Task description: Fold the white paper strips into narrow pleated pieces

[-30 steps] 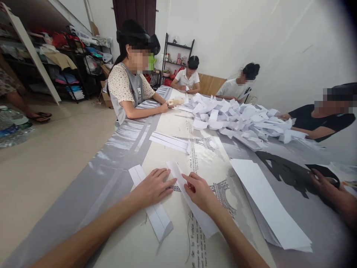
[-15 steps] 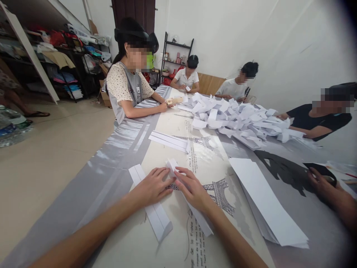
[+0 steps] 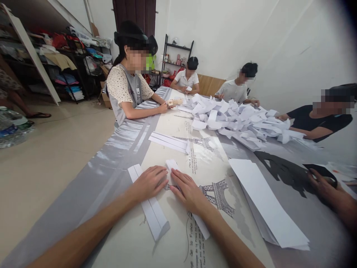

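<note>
A narrow white paper strip (image 3: pixel 172 164) lies at a slant on the printed tablecloth, its middle covered by my right hand (image 3: pixel 189 189). That hand is laid flat, fingers stretched along the strip, and the strip's lower end comes out below the wrist. My left hand (image 3: pixel 152 181) rests close by with its fingers extended and loosely bent. Its fingertips are at the strip's left edge; whether they touch it I cannot tell. Under the left wrist runs a second folded strip (image 3: pixel 156 217) with a lengthwise crease and a turned-up lower corner.
Another creased strip (image 3: pixel 169 142) lies farther up. To the right is a stack of white sheets (image 3: pixel 269 204), with a dark cutout sheet (image 3: pixel 281 169) beyond it. A large heap of folded papers (image 3: pixel 231 115) covers the far table. Several people sit around; a co-worker's hand (image 3: pixel 323 186) holds something dark.
My right fingers have gone from curled at the strip's upper edge to flat along it. The strip's raised edge now lies down. My left fingers have drawn slightly back.
</note>
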A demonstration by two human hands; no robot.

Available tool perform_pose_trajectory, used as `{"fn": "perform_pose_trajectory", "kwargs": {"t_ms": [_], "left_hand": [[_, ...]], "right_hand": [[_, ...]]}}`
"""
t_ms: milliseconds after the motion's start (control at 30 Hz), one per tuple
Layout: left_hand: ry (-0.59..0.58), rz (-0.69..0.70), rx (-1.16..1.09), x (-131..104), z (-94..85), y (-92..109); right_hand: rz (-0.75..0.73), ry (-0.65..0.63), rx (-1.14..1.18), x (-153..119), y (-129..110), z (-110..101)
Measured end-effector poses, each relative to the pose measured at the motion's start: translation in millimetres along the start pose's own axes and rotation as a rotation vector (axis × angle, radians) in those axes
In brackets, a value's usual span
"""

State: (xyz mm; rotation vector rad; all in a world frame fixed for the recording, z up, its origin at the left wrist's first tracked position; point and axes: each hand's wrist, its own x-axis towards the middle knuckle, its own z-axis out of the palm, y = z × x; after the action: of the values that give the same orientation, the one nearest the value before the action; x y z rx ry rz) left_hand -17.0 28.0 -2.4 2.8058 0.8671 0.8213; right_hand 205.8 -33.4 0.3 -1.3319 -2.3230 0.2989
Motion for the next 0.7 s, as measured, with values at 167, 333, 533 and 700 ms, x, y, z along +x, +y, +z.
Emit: {"fn": "perform_pose_trajectory", "kwargs": {"t_ms": [167, 333, 533, 700], "left_hand": [[-0.061, 0.050, 0.074, 2.3, 7.3, 1.7], [-0.128, 0.030, 0.103, -0.2, 14.8, 0.6], [-0.093, 0.018, 0.072, 0.4, 13.5, 0.7], [-0.102, -0.005, 0.060, 0.3, 13.1, 1.5]], "right_hand": [[-0.022, 0.033, -0.022, 1.1, -0.7, 2.0], [-0.026, 0.022, -0.037, 0.4, 3.5, 10.4], [-0.030, 0.042, -0.029, -1.4, 8.3, 20.9], [-0.040, 0.046, -0.015, -0.4, 8.8, 21.2]]}}
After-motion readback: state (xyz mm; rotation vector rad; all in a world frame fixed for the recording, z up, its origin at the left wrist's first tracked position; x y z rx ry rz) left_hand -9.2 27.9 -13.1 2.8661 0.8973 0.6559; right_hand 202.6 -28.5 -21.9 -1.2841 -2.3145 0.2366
